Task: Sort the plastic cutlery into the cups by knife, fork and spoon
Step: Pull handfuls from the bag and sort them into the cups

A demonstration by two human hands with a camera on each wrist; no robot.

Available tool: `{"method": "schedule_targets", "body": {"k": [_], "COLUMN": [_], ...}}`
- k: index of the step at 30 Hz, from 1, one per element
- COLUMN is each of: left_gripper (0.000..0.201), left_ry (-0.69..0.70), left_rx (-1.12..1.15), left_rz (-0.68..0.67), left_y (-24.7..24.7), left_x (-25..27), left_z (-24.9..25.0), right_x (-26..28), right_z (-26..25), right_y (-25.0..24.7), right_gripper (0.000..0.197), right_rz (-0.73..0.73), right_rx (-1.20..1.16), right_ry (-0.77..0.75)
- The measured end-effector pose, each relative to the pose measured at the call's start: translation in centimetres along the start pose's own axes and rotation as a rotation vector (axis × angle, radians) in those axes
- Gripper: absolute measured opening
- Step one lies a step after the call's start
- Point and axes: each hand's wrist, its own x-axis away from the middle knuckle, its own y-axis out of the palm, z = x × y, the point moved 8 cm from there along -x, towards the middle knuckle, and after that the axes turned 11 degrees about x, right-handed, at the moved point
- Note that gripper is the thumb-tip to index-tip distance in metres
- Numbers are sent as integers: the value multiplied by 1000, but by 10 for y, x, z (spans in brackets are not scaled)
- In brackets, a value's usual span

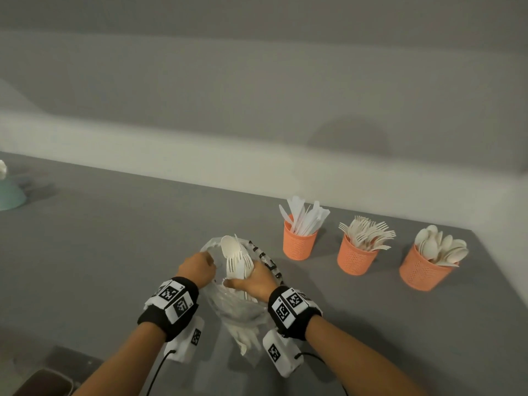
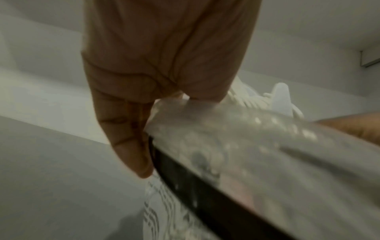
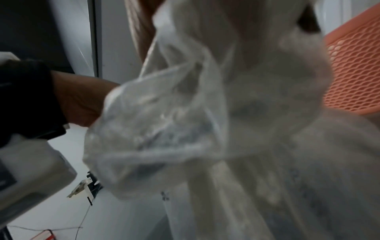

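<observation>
A clear plastic bag (image 1: pixel 240 307) of white cutlery stands on the grey table (image 1: pixel 114 238) in front of me. My left hand (image 1: pixel 197 265) pinches the bag's rim on the left; in the left wrist view my left hand (image 2: pixel 156 100) nips the film of the bag (image 2: pixel 267 154). My right hand (image 1: pixel 253 278) grips a bunch of cutlery (image 1: pixel 237 258), forks and a spoon, sticking up out of the bag's mouth. To the right stand three orange mesh cups: knives (image 1: pixel 300 238), forks (image 1: pixel 355 254), spoons (image 1: pixel 423 270). The right wrist view is filled by the bag (image 3: pixel 205 121).
A pale teal bowl (image 1: pixel 10 195) sits at the far left edge. A white wall (image 1: pixel 257 172) borders the table behind the cups. One orange cup (image 3: pixel 353 73) shows close by in the right wrist view. Bare grey surface lies left of the bag.
</observation>
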Motion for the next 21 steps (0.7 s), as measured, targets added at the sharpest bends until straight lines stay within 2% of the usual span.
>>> {"method": "schedule_targets", "body": {"k": [3,5,8,10,13,16,18,20,21], "left_gripper": [29,27,23,23,20,23,31,43,49], "left_ry": [41,110,284,342,276,93,-71,-200,-244], "left_rx": [-35,45,328,576,996,1237,1307,1321,1337], "left_rz": [3,141,378,375,191,-78,-270,-478,-583], "left_y": [-10,-28,-57,-62,-41,7,48,89,107], "left_x": [2,6,20,29,35,34,36,44,50], "left_z": [12,26,58,81,110,133,145,157,165], "right_x": [3,3,7,10,14,24,33,42,45], "right_z": [-13,-22,-37,-36,-25,-10,3,14,19], "right_y": [-13,-30,-70,-98,-138,-171,-187,-197,-201], "right_gripper": [24,16,11,8,21,32,28,10,10], "right_rz": [31,96,238,312,443,549,618,668,706], "right_rx": [-213,-328,-492,-608,-717,-764,-779,-757,-759], "right_ry": [-65,-100,-115,-87,-35,-26,-30,-15,-5]}}
